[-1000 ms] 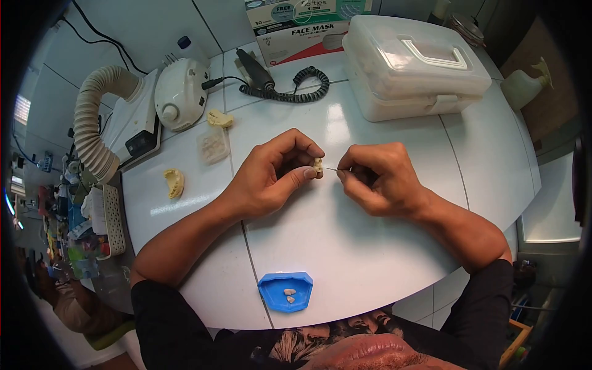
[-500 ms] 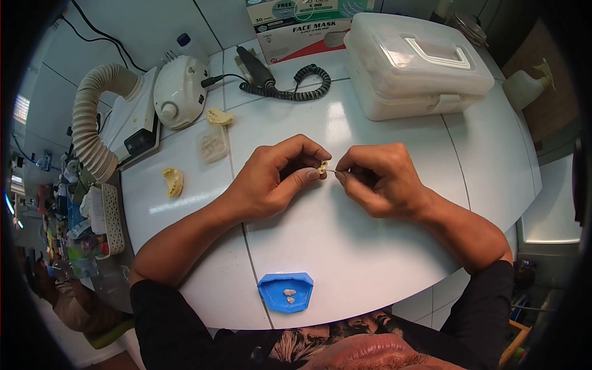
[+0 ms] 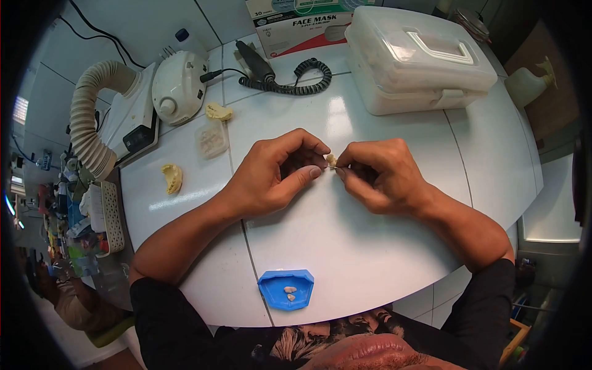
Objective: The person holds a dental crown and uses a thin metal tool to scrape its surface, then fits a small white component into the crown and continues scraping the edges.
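A small cream, tooth-like piece [image 3: 331, 160] is between the fingertips of both hands. My left hand [image 3: 277, 176] curls from the left, its thumb and forefinger at the piece's edge; the exact grip is partly hidden. My right hand [image 3: 385, 179] is closed in a pinch on a thin metal pin [image 3: 332, 167], which lies across the lower side of the piece. Below the hands, near the table's front edge, a blue tray [image 3: 267, 285] holds two small pinkish-cream pieces [image 3: 290, 289].
Left on the table [image 3: 364, 259] are a cream dental cast [image 3: 172, 178], another cast [image 3: 218, 112] and a small clear box [image 3: 213, 140]. Behind stand a white control unit [image 3: 179, 89], a corded handpiece [image 3: 254, 61], a face mask box [image 3: 302, 36] and a lidded plastic case [image 3: 425, 68].
The cream piece has shifted slightly right and up, closer to my right fingertips. The pin now lies across it rather than pointing in from the right. Both forearms stay nearly in place.
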{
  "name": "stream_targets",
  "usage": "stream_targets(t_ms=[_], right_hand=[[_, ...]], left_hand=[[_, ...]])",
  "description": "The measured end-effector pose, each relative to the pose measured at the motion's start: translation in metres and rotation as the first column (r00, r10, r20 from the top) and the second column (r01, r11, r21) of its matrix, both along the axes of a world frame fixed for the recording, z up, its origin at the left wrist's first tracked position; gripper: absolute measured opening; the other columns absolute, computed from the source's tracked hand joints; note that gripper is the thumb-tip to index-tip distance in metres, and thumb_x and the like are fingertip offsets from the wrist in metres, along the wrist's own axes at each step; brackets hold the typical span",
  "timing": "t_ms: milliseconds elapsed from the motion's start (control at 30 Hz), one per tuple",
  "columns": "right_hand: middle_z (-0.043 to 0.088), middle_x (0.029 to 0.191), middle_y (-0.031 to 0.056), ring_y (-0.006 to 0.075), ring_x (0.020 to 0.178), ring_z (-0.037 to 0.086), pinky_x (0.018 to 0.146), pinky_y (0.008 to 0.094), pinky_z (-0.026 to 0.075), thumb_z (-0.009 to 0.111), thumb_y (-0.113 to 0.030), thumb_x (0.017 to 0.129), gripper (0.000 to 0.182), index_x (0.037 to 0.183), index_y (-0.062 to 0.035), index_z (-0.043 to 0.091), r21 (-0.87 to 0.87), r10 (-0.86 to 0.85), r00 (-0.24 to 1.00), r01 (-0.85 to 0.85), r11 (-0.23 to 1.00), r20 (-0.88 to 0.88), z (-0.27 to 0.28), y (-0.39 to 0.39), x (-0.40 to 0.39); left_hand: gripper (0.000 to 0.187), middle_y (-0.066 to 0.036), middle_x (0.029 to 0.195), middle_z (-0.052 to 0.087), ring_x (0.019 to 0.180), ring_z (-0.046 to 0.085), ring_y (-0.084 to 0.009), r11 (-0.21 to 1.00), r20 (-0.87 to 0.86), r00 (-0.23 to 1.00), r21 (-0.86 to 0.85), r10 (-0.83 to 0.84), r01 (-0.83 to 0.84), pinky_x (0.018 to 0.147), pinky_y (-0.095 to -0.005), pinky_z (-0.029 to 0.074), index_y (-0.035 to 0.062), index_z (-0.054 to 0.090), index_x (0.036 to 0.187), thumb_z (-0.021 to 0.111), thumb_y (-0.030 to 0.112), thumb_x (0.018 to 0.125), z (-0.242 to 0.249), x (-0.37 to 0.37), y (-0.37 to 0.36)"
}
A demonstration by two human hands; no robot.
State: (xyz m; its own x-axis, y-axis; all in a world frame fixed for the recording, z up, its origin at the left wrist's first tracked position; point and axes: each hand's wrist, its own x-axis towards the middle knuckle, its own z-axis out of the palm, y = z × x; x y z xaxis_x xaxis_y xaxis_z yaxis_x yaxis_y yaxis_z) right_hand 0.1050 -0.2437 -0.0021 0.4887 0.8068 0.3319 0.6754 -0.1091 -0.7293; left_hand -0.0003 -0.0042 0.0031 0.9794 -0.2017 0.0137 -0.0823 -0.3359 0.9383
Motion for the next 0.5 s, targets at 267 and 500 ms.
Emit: stream_targets(t_ms=[267, 500], right_hand=[[0.067, 0.067, 0.0038, 0.0055, 0.059, 0.058, 0.053, 0.0265, 0.043, 0.071, -0.006, 0.097, 0.011, 0.092, 0.0033, 0.074, 0.132, -0.158, 0.937, 0.208, 0.969, -0.312, -0.007, 0.003, 0.009], [0.068, 0.069, 0.0038, 0.0064, 0.06, 0.058, 0.054, 0.0274, 0.044, 0.07, -0.01, 0.099, 0.016, 0.093, 0.0041, 0.074, 0.154, -0.142, 0.941, 0.196, 0.968, -0.309, -0.009, 0.005, 0.01]], left_hand=[[0.027, -0.008, 0.111, 0.068, 0.09, 0.064, -0.0109, 0.971, 0.188, 0.975, 0.188, 0.114, -0.15, 0.074, -0.0275, 0.053, 0.0007, 0.071, 0.126, 0.075, 0.005, 0.1, -0.002, -0.002, -0.008], [0.028, -0.004, 0.105, 0.065, 0.079, 0.058, -0.0121, 0.924, 0.212, 0.971, 0.338, 0.112, -0.18, 0.066, -0.0286, 0.05, 0.0071, 0.076, 0.122, 0.08, 0.015, 0.096, 0.001, 0.005, -0.02]])
